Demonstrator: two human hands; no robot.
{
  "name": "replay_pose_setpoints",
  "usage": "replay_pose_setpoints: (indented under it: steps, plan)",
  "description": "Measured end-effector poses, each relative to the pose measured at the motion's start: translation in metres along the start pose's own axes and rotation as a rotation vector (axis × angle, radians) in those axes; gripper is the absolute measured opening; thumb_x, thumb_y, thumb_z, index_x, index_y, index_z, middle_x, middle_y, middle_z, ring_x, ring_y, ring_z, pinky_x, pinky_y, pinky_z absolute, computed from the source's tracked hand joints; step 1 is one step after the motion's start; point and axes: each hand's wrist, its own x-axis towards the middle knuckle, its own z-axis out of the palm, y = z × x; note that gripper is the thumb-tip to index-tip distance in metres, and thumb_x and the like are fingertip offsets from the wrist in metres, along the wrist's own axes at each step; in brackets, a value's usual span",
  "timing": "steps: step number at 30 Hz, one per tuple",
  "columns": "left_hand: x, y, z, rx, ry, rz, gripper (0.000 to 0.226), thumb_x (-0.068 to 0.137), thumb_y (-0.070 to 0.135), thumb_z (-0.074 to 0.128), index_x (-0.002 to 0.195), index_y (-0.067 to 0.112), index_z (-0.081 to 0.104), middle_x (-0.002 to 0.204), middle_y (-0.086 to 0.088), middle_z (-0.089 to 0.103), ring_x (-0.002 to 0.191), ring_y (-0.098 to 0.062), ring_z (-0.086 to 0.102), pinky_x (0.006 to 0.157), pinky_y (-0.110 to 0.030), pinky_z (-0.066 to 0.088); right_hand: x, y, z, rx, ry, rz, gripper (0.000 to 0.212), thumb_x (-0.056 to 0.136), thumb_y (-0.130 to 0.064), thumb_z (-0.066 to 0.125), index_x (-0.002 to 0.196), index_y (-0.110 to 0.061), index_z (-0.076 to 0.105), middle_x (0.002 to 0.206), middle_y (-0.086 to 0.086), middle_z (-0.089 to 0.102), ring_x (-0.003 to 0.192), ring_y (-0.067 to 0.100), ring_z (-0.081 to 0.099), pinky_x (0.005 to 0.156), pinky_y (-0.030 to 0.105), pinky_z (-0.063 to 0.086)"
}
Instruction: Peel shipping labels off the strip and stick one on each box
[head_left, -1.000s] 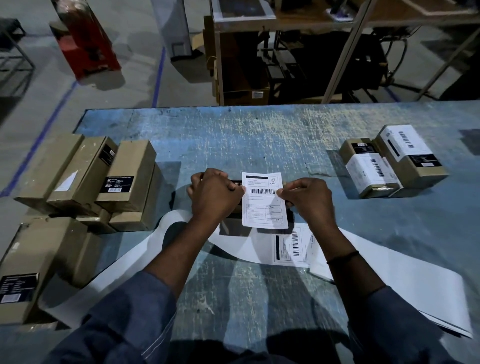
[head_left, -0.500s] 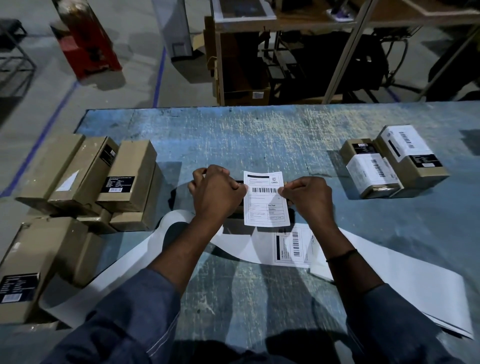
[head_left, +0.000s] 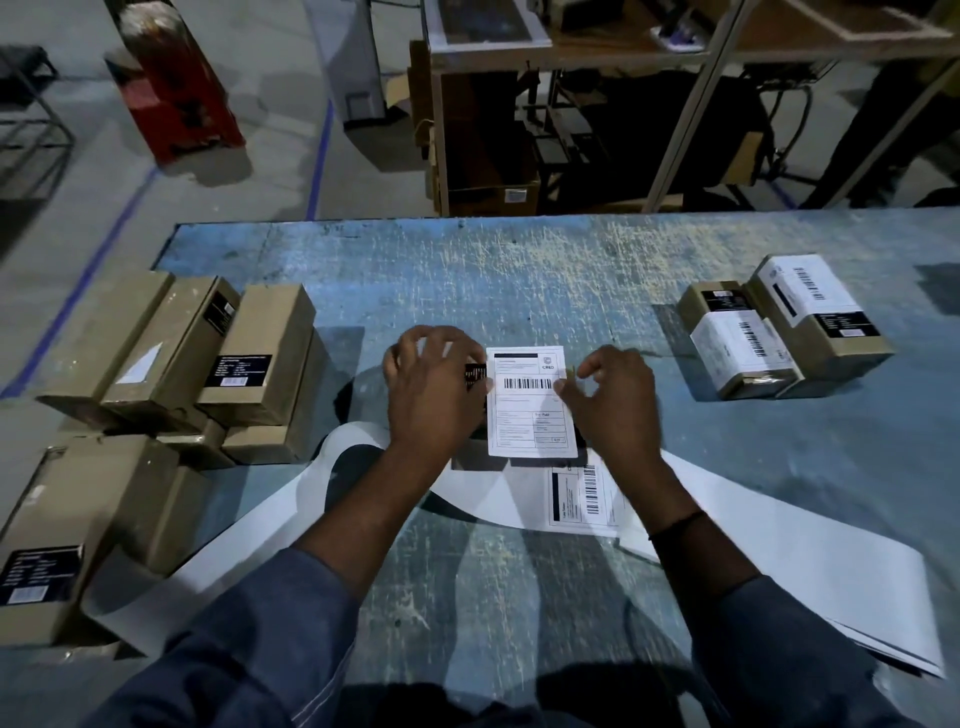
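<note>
A white shipping label (head_left: 530, 402) lies flat on a brown box (head_left: 475, 462) at the table's middle; the box is mostly hidden under the label and my hands. My left hand (head_left: 436, 387) has its fingers spread over the label's left edge and the box's black sticker. My right hand (head_left: 613, 402) is relaxed, a fingertip touching the label's right edge by the barcode. The white backing strip (head_left: 779, 566) curves across the table just in front of the box, with another label (head_left: 584, 493) still on it.
Several unlabelled brown boxes (head_left: 171, 353) are stacked at the left, with a larger one (head_left: 78, 519) at the front left. Two labelled boxes (head_left: 789, 325) stand at the right. Beyond the blue table (head_left: 519, 280) are shelving (head_left: 519, 119) and a red object (head_left: 182, 88).
Both hands held the label by its side edges in the air above the box; now the label lies flat on the box, and both hands have opened.
</note>
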Motion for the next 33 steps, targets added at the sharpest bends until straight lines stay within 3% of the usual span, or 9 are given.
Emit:
replay_pose_setpoints:
  steps: [2,4,7,10,15,19,23,27,33]
  plan:
    - [-0.008,0.003,0.007,0.02,-0.016,0.162,0.027,0.093,0.038,0.065,0.118,0.031,0.071,0.14,0.008,0.061,0.142,-0.026,0.038,0.115,-0.049,0.026,-0.015,-0.006,0.013,-0.18,0.024,-0.266,0.02,0.09,-0.02,0.068,0.109,-0.019,0.069,0.117,0.007,0.066,0.119,0.036,0.056,0.096,0.047,0.044]
    - [-0.016,0.004,0.014,0.019,-0.069,0.177,0.039,0.095,0.036,0.051,0.129,0.029,0.069,0.148,0.006,0.058,0.147,-0.029,0.035,0.117,-0.051,0.025,-0.027,-0.016,0.024,-0.262,-0.128,-0.445,0.042,0.099,-0.029,0.046,0.135,-0.015,0.061,0.142,0.006,0.06,0.144,0.036,0.039,0.113,0.054,0.032]
    - [-0.025,-0.003,0.021,-0.012,-0.16,0.09,0.054,0.093,0.036,0.042,0.145,0.035,0.057,0.159,0.013,0.044,0.156,-0.029,0.019,0.123,-0.055,0.017,-0.042,-0.021,0.036,-0.332,-0.301,-0.495,0.066,0.103,-0.049,0.016,0.157,-0.018,0.037,0.165,0.0,0.034,0.158,0.026,0.008,0.126,0.055,0.004]
    - [-0.024,-0.005,0.023,0.021,-0.173,0.052,0.051,0.101,0.046,0.032,0.148,0.042,0.052,0.16,0.021,0.038,0.159,-0.028,0.01,0.126,-0.055,0.009,-0.046,-0.019,0.036,-0.406,-0.306,-0.485,0.068,0.104,-0.054,0.01,0.16,-0.021,0.032,0.167,-0.003,0.028,0.159,0.027,0.003,0.125,0.058,0.002]
    - [-0.023,-0.005,0.021,0.078,-0.156,0.047,0.05,0.103,0.053,0.031,0.146,0.042,0.055,0.156,0.022,0.042,0.158,-0.03,0.013,0.125,-0.059,0.01,-0.037,0.006,0.018,-0.515,-0.257,-0.38,0.067,0.106,-0.052,0.009,0.159,-0.021,0.034,0.166,-0.004,0.029,0.158,0.031,0.009,0.124,0.06,0.001]
    - [-0.02,-0.008,0.024,-0.086,-0.137,0.023,0.045,0.1,0.049,0.041,0.137,0.037,0.065,0.151,0.017,0.052,0.155,-0.032,0.024,0.125,-0.056,0.015,-0.027,0.02,0.002,-0.512,-0.265,-0.358,0.06,0.108,-0.049,0.014,0.157,-0.025,0.037,0.165,-0.008,0.032,0.158,0.031,0.009,0.125,0.058,-0.001]
    - [-0.003,-0.016,0.018,-0.169,-0.121,0.05,0.032,0.097,0.04,0.062,0.126,0.033,0.073,0.137,0.011,0.066,0.142,-0.031,0.042,0.114,-0.044,0.035,-0.003,0.001,0.008,-0.417,-0.184,-0.447,0.043,0.106,-0.028,0.043,0.144,-0.012,0.055,0.154,0.005,0.05,0.151,0.04,0.028,0.121,0.059,0.023]
    - [0.003,-0.014,0.013,0.069,-0.289,0.228,0.047,0.102,0.043,0.041,0.148,0.039,0.05,0.159,0.013,0.04,0.154,-0.03,0.013,0.123,-0.054,0.013,0.0,-0.009,0.024,-0.314,-0.24,-0.607,0.042,0.088,-0.002,0.067,0.129,-0.006,0.065,0.128,0.014,0.069,0.123,0.036,0.062,0.108,0.049,0.045]
    - [0.024,-0.018,0.009,0.025,-0.549,0.214,0.052,0.105,0.042,0.04,0.157,0.038,0.033,0.16,0.011,0.04,0.155,-0.02,0.012,0.124,-0.056,-0.002,0.026,-0.015,0.011,-0.23,-0.487,-0.464,0.038,0.105,-0.024,0.051,0.142,-0.016,0.055,0.139,0.008,0.062,0.124,0.03,0.056,0.104,0.04,0.043]
